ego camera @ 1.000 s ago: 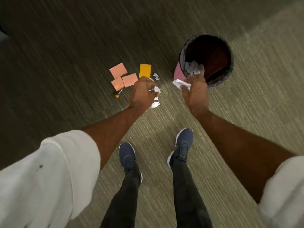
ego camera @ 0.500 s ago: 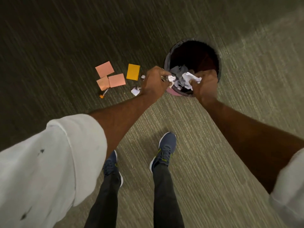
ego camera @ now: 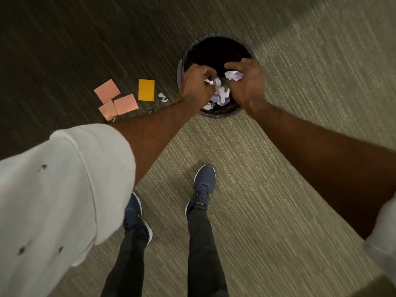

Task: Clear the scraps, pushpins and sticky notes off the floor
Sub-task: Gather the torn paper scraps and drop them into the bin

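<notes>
Likely an office: ribbed commercial carpet, round wastebasket, sticky notes on the floor.

Both bare forearms reaching forward and down from rolled white sleeves, converging side by side. Left hand knuckles-up, fingers curled into a loose pinch. Right hand just beside it, fingers hooked downward, thumb spread. Wrists straight, hands near but apart.

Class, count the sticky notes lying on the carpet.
4: three pink notes clustered left of the bin, one orange note nearer it. The left arm may hide others.
</notes>
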A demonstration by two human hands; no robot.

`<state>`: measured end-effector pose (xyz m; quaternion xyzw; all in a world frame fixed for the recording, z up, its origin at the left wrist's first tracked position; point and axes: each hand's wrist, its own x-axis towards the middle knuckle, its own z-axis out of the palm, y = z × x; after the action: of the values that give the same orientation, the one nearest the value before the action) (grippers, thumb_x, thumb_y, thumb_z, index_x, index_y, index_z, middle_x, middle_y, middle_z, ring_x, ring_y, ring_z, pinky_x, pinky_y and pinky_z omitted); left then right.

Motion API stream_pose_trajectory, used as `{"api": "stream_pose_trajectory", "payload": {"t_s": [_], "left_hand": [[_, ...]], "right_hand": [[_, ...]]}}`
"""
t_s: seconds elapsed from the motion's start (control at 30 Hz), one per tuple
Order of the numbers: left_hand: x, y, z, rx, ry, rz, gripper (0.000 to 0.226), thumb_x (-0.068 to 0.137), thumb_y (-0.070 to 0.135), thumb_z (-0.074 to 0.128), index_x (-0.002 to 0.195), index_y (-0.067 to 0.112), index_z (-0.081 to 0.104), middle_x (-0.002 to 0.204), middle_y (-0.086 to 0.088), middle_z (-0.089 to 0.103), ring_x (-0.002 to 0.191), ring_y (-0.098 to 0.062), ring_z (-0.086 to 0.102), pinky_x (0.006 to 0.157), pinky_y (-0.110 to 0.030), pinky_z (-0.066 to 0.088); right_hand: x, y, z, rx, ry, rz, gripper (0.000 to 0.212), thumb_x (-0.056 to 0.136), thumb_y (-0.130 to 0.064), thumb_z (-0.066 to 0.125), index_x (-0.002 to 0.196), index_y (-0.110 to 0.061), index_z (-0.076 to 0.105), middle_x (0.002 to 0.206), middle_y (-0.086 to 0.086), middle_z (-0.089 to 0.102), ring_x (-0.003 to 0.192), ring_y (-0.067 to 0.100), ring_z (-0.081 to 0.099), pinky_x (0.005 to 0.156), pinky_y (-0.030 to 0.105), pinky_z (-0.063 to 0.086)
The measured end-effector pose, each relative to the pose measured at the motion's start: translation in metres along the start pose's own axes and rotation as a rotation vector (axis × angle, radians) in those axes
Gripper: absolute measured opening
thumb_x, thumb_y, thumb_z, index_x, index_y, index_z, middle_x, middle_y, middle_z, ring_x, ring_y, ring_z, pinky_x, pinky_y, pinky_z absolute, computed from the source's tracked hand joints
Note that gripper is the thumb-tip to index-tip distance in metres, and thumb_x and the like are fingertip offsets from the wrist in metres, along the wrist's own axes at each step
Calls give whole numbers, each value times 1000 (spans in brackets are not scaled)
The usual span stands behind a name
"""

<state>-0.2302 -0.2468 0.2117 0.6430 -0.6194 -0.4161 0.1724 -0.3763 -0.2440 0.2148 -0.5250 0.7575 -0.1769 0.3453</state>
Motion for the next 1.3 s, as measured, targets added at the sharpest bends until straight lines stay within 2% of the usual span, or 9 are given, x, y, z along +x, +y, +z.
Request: {"api": "stream_pose_trajectory", "payload": {"t_s": [0.17, 0.33, 0.43, 0.6, 0.7, 0.77, 0.93, 1.1, 1.3], "left_hand": [[2, 5, -3, 17, -32, -3, 40, 93, 3, 62, 132, 5, 59, 136, -13, 56, 127, -22, 55, 103, -24, 47], [-13, -22, -2, -84, 17, -87, 38, 88, -10, 55, 125, -2, 61, 125, -20, 60, 111, -22, 58, 95, -26, 49], [-37, -44, 4, -230, 41, -188, 38, 85, -16, 49, 120, -7, 62, 111, -21, 63, 101, -22, 57, 94, -39, 51], [-114, -104, 6, -156, -35, -262, 37, 86, -8, 50, 107, 18, 67, 100, 1, 62, 93, -16, 58, 89, -38, 53], [-143, -141, 4, -161, -29, -334, 37, 85, -14, 48, 112, 2, 68, 105, -13, 69, 98, -29, 66, 93, -45, 56], [-153, -162, 0, -194, 11, -380, 33, 86, -15, 46, 110, -6, 67, 108, -24, 67, 102, -38, 65, 94, -47, 54], [-154, -221, -8, -55, -50, -314, 32, 89, -8, 49, 114, -2, 68, 112, -19, 67, 103, -33, 66, 95, -40, 53], [-134, -268, 5, 229, -378, -132, 35, 92, -1, 50, 117, 14, 70, 119, -13, 66, 104, -29, 65, 93, -41, 53], [-104, -328, 53, 459, -401, 6, 54, 92, 2, 52, 142, 25, 49, 152, -5, 38, 137, -26, 45, 109, -42, 46]], "right_hand": [[2, -1, -11, 23, -32, -11, 42, 88, 4, 63, 121, -19, 73, 157, 3, 38, 143, 17, 42, 110, 25, 47], [-7, -2, -9, 37, -33, -62, 38, 91, -7, 70, 128, -5, 66, 120, -16, 59, 132, 1, 48, 99, -4, 36], [-24, 0, 1, -94, -27, -159, 33, 92, 1, 57, 118, -10, 74, 146, 5, 50, 136, 14, 49, 98, 3, 40], [-75, -6, 58, -36, -94, -249, 24, 85, 3, 59, 87, -10, 79, 126, 8, 61, 119, 18, 59, 101, 25, 46], [-100, -11, 101, -54, -153, -259, 22, 80, 5, 60, 78, -7, 77, 114, 10, 63, 107, 22, 63, 94, 27, 47], [-111, -8, 129, -63, -212, -254, 20, 80, 7, 61, 80, -6, 77, 114, 11, 63, 108, 23, 64, 93, 26, 46], [-113, 8, 181, -130, -307, -205, 17, 82, 1, 65, 91, -10, 75, 122, 8, 57, 116, 20, 59, 98, 13, 35], [-86, 32, 225, -273, -397, -254, 26, 83, -1, 64, 105, -12, 73, 131, 11, 52, 124, 21, 53, 107, 17, 33], [-41, 58, 297, -323, -405, -304, 40, 87, -4, 62, 126, -11, 64, 135, 13, 53, 128, 24, 52, 110, 21, 34]]}}
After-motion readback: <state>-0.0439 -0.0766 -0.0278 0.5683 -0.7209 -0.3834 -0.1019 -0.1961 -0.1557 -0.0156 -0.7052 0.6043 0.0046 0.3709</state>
